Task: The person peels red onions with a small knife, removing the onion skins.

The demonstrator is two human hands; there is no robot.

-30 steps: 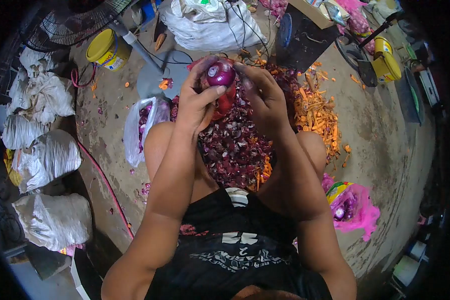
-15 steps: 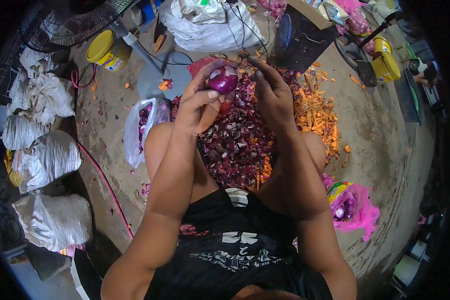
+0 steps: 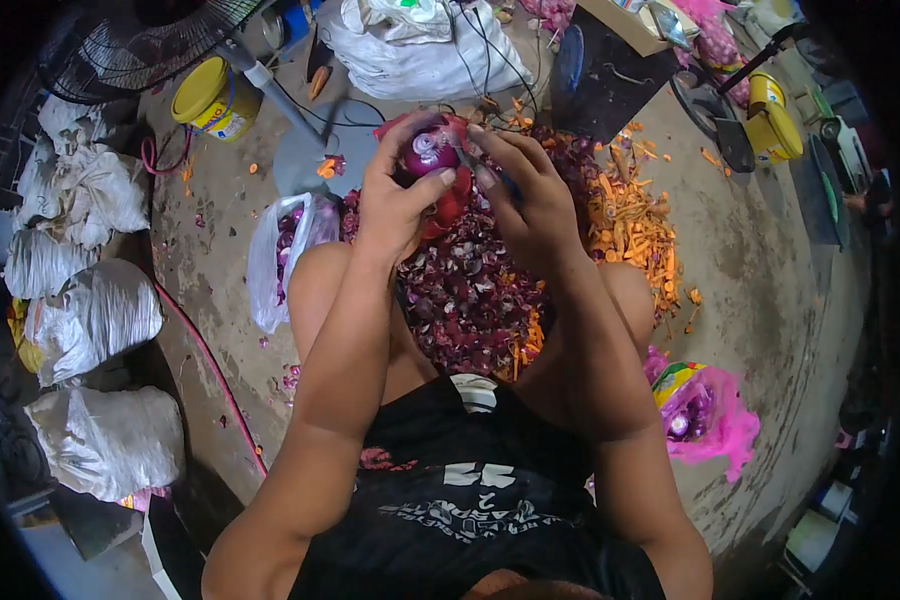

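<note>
From my end of the feed I have 2 hands to mind, meeting just above the centre of the frame. The left hand (image 3: 392, 200) is curled around 1 purple onion (image 3: 422, 158), its thumb along the near side, with the pale, scarred end facing up at me. The right hand (image 3: 535, 200) comes in from the right, fingers partly bent and thumb apart from them; a thin dark object (image 3: 469, 158) shows by its fingertips, perhaps a small blade, but I cannot tell how firmly it is gripped. To work this onion well, I would seat it deep in the left palm so the glossy skin cannot slip, and want that thumb tucked low, clear of the pale end. Short, shallow strokes directed away from the thumb seem safest to me, with the left fingers turning the onion rather than the right wrist twisting round it. I would work over the heap of onion skins (image 3: 470, 290) at mid-frame, so scraps drop there and not among the orange carrot pieces (image 3: 635, 240) right of centre or into the clear plastic bag (image 3: 268, 275) left of centre.
</note>
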